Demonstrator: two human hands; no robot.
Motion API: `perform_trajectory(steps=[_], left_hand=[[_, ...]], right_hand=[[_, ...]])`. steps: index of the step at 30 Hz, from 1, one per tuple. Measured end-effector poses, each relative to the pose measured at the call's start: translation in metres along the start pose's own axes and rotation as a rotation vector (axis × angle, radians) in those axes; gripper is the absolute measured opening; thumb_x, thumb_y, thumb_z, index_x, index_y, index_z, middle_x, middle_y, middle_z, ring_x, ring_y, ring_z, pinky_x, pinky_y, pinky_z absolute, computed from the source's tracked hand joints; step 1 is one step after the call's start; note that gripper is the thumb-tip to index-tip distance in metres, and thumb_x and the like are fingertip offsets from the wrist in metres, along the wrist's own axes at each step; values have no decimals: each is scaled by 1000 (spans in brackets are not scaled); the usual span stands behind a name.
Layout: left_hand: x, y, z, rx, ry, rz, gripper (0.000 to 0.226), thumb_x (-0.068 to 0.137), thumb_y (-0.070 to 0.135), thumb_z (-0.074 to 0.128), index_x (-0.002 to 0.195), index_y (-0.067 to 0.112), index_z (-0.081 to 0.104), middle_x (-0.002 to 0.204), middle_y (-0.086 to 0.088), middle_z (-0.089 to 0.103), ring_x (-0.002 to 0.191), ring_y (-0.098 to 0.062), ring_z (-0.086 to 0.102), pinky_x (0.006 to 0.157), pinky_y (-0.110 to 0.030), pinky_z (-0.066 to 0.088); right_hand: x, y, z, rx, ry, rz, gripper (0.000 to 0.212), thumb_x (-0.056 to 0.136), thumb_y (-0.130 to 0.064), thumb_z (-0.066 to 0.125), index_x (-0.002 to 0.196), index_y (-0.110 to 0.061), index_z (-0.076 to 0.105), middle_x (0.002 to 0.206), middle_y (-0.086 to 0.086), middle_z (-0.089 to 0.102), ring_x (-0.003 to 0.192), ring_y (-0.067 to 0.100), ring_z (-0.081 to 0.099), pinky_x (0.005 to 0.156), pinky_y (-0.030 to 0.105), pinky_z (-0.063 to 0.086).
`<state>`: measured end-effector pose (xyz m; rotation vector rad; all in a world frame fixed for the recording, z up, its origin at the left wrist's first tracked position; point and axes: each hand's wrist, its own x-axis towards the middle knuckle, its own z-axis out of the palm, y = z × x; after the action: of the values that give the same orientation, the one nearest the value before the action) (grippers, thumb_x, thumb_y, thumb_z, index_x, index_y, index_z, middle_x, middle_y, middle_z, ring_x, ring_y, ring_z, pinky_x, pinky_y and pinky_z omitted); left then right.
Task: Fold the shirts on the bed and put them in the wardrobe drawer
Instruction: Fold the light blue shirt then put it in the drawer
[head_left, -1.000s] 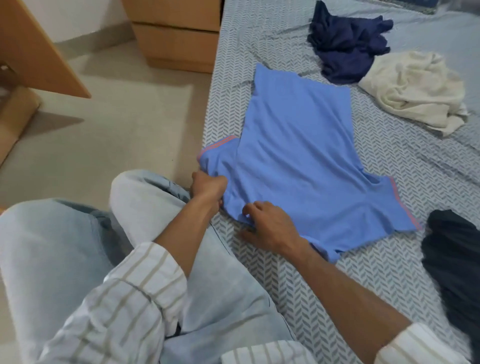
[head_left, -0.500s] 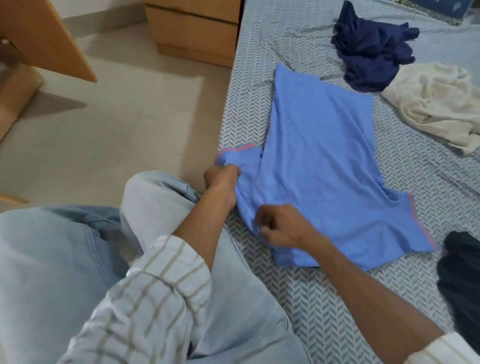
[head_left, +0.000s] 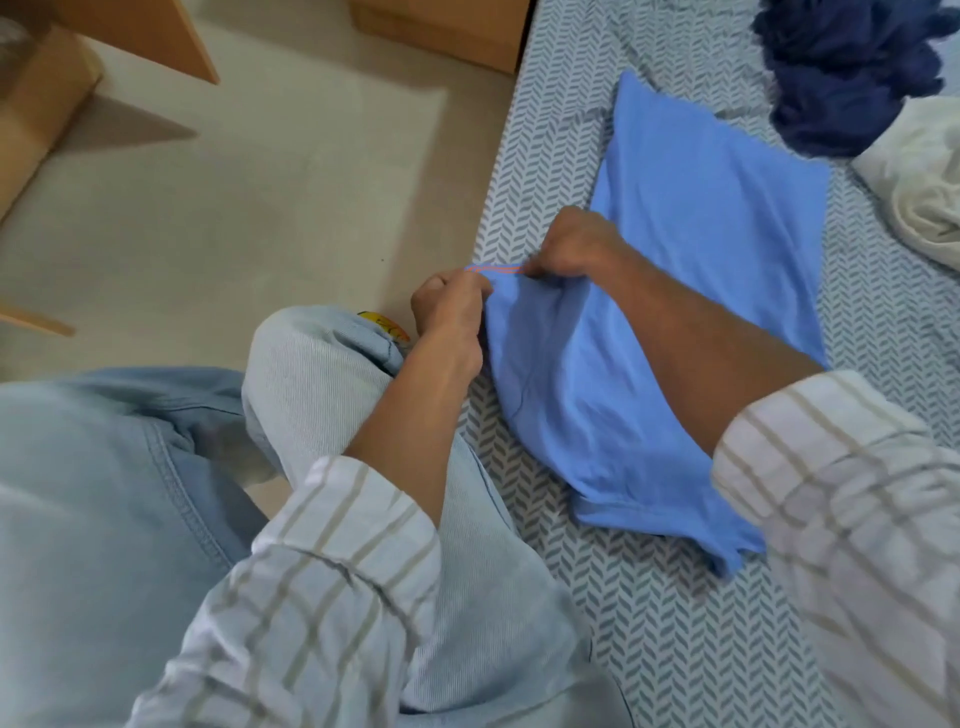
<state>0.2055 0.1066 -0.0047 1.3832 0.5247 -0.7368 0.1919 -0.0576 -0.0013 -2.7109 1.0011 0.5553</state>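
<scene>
The blue shirt lies flat on the bed, partly folded, its body stretching away from the hands and its near end under the right forearm. The left hand pinches the sleeve's orange-trimmed hem at the bed's edge, and the right hand, fingers curled, grips the same hem just beside it, so both hands hold the sleeve between them. This looks like the sleeve being turned in over the body, an early fold of the first shirt. No finished stack shows, and nothing appears to have gone to a drawer yet. Beyond the right hand, a navy shirt and a cream shirt sit crumpled and touching each other, still to be folded. The hands work right at the bed's edge, with the person's knee just below the left hand and open floor past it. Toward the right hand's side, bare bed lies around the blue shirt, leaving room to fold inward; the crumpled pile crowds the far corner. A wooden unit stands at the bed's far end, whether it is the wardrobe cannot be told.
</scene>
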Motion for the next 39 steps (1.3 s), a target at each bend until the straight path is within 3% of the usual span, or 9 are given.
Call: perform_trajectory(steps=[2, 7, 10, 13, 17, 21, 26, 30, 39], left_hand=[[3, 3, -2, 64, -21, -69, 5, 69, 11, 64, 71, 8, 68, 69, -10, 68, 62, -25, 62, 62, -37, 57], [48, -31, 0, 340, -36, 9, 33, 56, 24, 59, 86, 14, 65, 90, -18, 73, 83, -39, 73, 66, -63, 59], [25, -18, -1, 328, 15, 73, 19, 62, 10, 58, 76, 21, 53, 80, -13, 66, 71, -29, 66, 62, -46, 62], [9, -3, -3, 332, 72, 181, 24, 73, -5, 56, 76, 19, 51, 72, -3, 57, 60, -21, 50, 47, -25, 42], [9, -1, -3, 293, 161, 317, 27, 76, -5, 52, 83, 21, 56, 71, 4, 59, 59, -17, 53, 50, -22, 42], [10, -3, -2, 287, 181, 284, 29, 85, -1, 55, 104, 19, 57, 76, 6, 54, 58, -12, 51, 41, -12, 37], [3, -6, -3, 243, 47, 44, 49, 61, 21, 72, 103, 15, 49, 89, -7, 58, 66, -21, 57, 63, -38, 59], [9, -9, -3, 261, 55, 65, 25, 64, 5, 56, 83, 21, 55, 83, -7, 67, 74, -31, 68, 65, -47, 60], [14, -12, -3, 219, 147, 236, 32, 68, -5, 42, 69, 21, 60, 70, -2, 65, 65, -24, 59, 61, -39, 56]], right_hand=[[4, 2, -4, -45, -26, -40, 64, 73, -49, 82, 121, -10, 66, 127, 14, 65, 117, 34, 62, 92, 37, 51], [-5, 5, -9, -123, -60, -29, 68, 65, -48, 82, 124, -23, 58, 130, 12, 62, 119, 36, 59, 95, 44, 52], [-2, 2, -11, -97, -89, -35, 58, 61, -41, 86, 110, -14, 68, 113, 14, 69, 105, 32, 66, 77, 32, 52], [0, 2, -14, 66, -50, -96, 19, 74, -23, 81, 88, -13, 74, 85, 8, 64, 82, 20, 61, 58, 24, 42], [-1, 9, -12, 472, 77, -169, 23, 83, -5, 73, 106, -1, 70, 70, -5, 55, 54, -7, 50, 56, 9, 36], [-1, 12, 2, 340, 110, -150, 27, 82, -10, 73, 109, -12, 72, 103, 5, 71, 98, 18, 66, 84, 23, 46], [-3, 15, 19, 323, 320, -223, 22, 81, -12, 71, 102, -10, 67, 106, 13, 63, 98, 32, 62, 88, 38, 47], [-16, 29, 28, 314, 479, -248, 19, 83, -14, 60, 99, -12, 70, 102, 12, 66, 95, 37, 62, 88, 42, 49], [-7, 8, 7, 118, 117, -103, 21, 85, -44, 70, 97, -26, 73, 107, -2, 71, 114, 26, 59, 94, 47, 38]])
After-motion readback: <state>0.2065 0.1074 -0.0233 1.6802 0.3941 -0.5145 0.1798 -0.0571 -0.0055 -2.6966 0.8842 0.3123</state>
